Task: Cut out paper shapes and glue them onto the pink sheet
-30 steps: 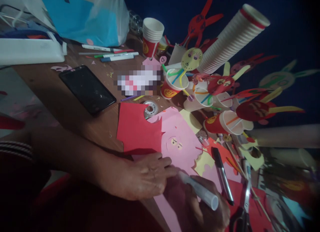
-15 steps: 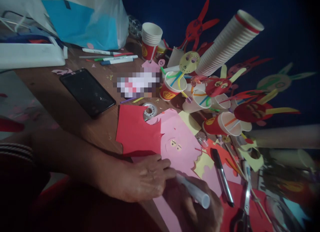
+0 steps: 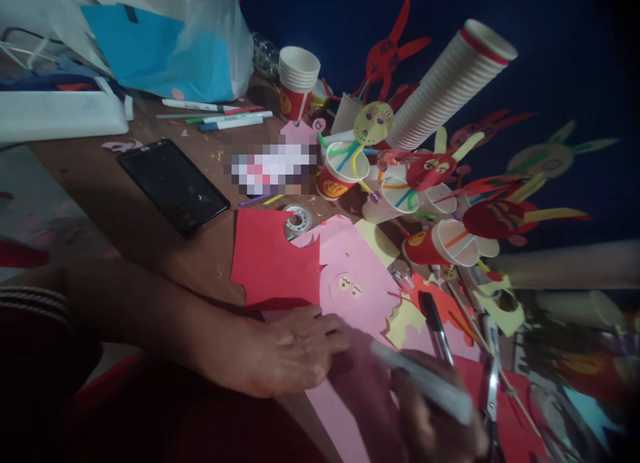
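Note:
My left hand [image 3: 285, 351] lies on the pink paper [image 3: 333, 413], its fingers bent and pressed together against the sheet, with the fingertips partly hidden. To its right, my right hand [image 3: 435, 416] grips a light-coloured marker [image 3: 433, 383], blurred by motion. The marker's far end points toward my left hand, above the shaded paper. Just beyond the hands, two small cut-out paper eyes [image 3: 350, 285] sit on a pink sheet [image 3: 345, 250]. A red sheet [image 3: 277, 260] with a round bite cut out overlaps its left side.
A roll of clear tape [image 3: 299, 220], a black phone [image 3: 174, 183] and several pens [image 3: 235, 120] lie farther back. Scissors [image 3: 493, 383] and a black marker [image 3: 435, 326] are at right. Paper cups [image 3: 343, 173] with straw-and-paper figures and a tall leaning cup stack [image 3: 453, 83] stand behind.
My right hand has moved right with the marker, away from my left hand and clear of the paper, over the black marker's lower end. My left hand has stayed in place.

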The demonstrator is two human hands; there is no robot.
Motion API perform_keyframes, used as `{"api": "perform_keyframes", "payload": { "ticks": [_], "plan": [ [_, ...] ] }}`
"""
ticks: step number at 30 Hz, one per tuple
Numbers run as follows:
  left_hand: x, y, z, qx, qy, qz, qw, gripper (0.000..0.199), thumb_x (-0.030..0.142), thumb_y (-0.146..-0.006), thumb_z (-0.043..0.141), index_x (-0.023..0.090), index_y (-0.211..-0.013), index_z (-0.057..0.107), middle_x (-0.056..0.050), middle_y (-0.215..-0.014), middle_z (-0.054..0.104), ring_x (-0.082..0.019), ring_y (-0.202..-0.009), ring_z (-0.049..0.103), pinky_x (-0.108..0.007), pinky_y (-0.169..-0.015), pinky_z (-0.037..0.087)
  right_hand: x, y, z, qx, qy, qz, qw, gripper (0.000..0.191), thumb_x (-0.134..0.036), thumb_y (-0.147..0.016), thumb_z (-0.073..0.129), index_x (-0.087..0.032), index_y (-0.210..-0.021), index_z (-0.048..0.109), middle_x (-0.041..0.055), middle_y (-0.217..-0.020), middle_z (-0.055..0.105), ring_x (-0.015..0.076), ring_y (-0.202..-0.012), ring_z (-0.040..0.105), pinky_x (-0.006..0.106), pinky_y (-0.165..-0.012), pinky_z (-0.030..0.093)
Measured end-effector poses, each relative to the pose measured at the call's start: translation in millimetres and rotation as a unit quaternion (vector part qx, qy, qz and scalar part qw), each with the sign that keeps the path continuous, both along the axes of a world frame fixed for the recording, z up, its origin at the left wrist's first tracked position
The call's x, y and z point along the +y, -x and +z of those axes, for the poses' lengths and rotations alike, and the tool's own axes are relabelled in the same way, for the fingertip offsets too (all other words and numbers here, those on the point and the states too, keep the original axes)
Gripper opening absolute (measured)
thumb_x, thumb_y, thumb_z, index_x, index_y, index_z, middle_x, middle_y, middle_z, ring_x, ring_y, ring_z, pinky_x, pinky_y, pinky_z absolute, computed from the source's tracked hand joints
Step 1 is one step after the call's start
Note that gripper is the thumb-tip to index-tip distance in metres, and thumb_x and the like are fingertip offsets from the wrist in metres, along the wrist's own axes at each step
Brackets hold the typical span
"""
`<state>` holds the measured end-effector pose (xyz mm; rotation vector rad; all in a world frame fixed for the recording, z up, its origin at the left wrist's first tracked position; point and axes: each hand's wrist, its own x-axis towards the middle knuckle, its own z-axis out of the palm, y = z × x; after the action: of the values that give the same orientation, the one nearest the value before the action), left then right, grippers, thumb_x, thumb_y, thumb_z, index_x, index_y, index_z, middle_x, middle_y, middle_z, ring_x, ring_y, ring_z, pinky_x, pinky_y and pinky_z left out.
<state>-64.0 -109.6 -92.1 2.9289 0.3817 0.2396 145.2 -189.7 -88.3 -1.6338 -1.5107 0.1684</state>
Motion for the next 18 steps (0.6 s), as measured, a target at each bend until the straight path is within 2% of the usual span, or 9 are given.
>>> {"api": "perform_keyframes", "payload": {
  "ticks": [2, 4, 6, 9, 11, 12, 14, 18],
  "plan": [
    [4.2, -3.2, 2.2, 0.008, 0.016, -0.038, 0.999, 0.011, 0.013, -0.072, 0.059, 0.018, -0.082, 0.061, -0.007, -0.108, 0.055, -0.023, -0.103, 0.044, -0.036, -0.083, 0.037, 3.2, -7.3, 7.5, 0.150, -0.053, -0.100, 0.982, 0.004, -0.019, -0.077, 0.059, -0.017, -0.077, 0.062, 0.0005, -0.062, 0.059, 0.0108, -0.042, 0.050, 0.023, -0.037, 0.039],
    [10.4, -7.2, 4.8, 0.011, 0.035, -0.060, 0.998, 0.007, 0.011, -0.072, 0.058, 0.015, -0.078, 0.060, -0.008, -0.097, 0.056, -0.023, -0.091, 0.047, -0.035, -0.072, 0.039, 10.3, -16.6, 13.0, 0.268, -0.078, -0.136, 0.950, 0.010, -0.024, -0.079, 0.055, -0.017, -0.074, 0.060, 0.0001, -0.061, 0.055, 0.0105, -0.043, 0.047, 0.023, -0.038, 0.037],
    [17.7, -11.2, 7.5, 0.009, 0.066, -0.056, 0.996, 0.008, 0.011, -0.075, 0.056, 0.014, -0.080, 0.060, -0.007, -0.091, 0.057, -0.021, -0.084, 0.048, -0.033, -0.066, 0.039, 18.1, -27.1, 15.4, 0.353, -0.085, -0.130, 0.923, 0.014, -0.028, -0.079, 0.053, -0.018, -0.072, 0.059, -0.0006, -0.061, 0.052, 0.0107, -0.047, 0.047, 0.023, -0.040, 0.035],
    [27.7, -16.0, 11.3, 0.002, 0.145, -0.055, 0.988, 0.016, 0.008, -0.077, 0.054, 0.015, -0.091, 0.060, -0.005, -0.089, 0.059, -0.018, -0.081, 0.050, -0.030, -0.068, 0.041, 25.1, -39.8, 14.0, 0.481, -0.105, -0.100, 0.864, 0.012, -0.029, -0.074, 0.057, -0.018, -0.077, 0.060, -0.0027, -0.064, 0.053, 0.0091, -0.053, 0.048, 0.020, -0.045, 0.036],
    [32.6, -18.0, 12.3, -0.010, 0.186, -0.055, 0.981, 0.022, 0.005, -0.078, 0.051, 0.017, -0.094, 0.060, -0.004, -0.089, 0.060, -0.017, -0.083, 0.052, -0.027, -0.071, 0.042, 25.9, -43.5, 11.6, 0.530, -0.121, -0.081, 0.835, 0.015, -0.025, -0.070, 0.062, -0.018, -0.083, 0.061, -0.0030, -0.069, 0.058, 0.0085, -0.058, 0.051, 0.019, -0.051, 0.039],
    [34.4, -19.0, 12.0, -0.020, 0.198, -0.053, 0.979, 0.023, 0.004, -0.079, 0.049, 0.017, -0.094, 0.060, -0.004, -0.089, 0.060, -0.016, -0.084, 0.052, -0.026, -0.073, 0.042, 25.6, -44.0, 10.5, 0.541, -0.126, -0.076, 0.828, 0.018, -0.023, -0.069, 0.063, -0.018, -0.086, 0.061, -0.0026, -0.072, 0.061, 0.0086, -0.061, 0.053, 0.020, -0.053, 0.041],
    [37.1, -20.7, 10.3, -0.033, 0.200, -0.045, 0.978, 0.023, 0.004, -0.080, 0.045, 0.018, -0.090, 0.061, -0.004, -0.089, 0.060, -0.016, -0.086, 0.052, -0.026, -0.074, 0.041, 24.6, -43.3, 8.7, 0.534, -0.129, -0.072, 0.832, 0.021, -0.022, -0.070, 0.064, -0.018, -0.091, 0.062, -0.0015, -0.077, 0.063, 0.0099, -0.066, 0.056, 0.021, -0.058, 0.043],
    [38.9, -22.9, 7.0, -0.009, 0.139, 0.009, 0.990, 0.013, 0.011, -0.080, 0.048, 0.015, -0.080, 0.060, -0.007, -0.088, 0.058, -0.019, -0.085, 0.051, -0.030, -0.075, 0.041, 23.5, -40.8, 8.5, 0.532, -0.126, -0.043, 0.836, 0.027, -0.032, -0.073, 0.061, -0.018, -0.096, 0.062, 0.0013, -0.080, 0.065, 0.0139, -0.069, 0.058, 0.026, -0.060, 0.044]
  ]
}}
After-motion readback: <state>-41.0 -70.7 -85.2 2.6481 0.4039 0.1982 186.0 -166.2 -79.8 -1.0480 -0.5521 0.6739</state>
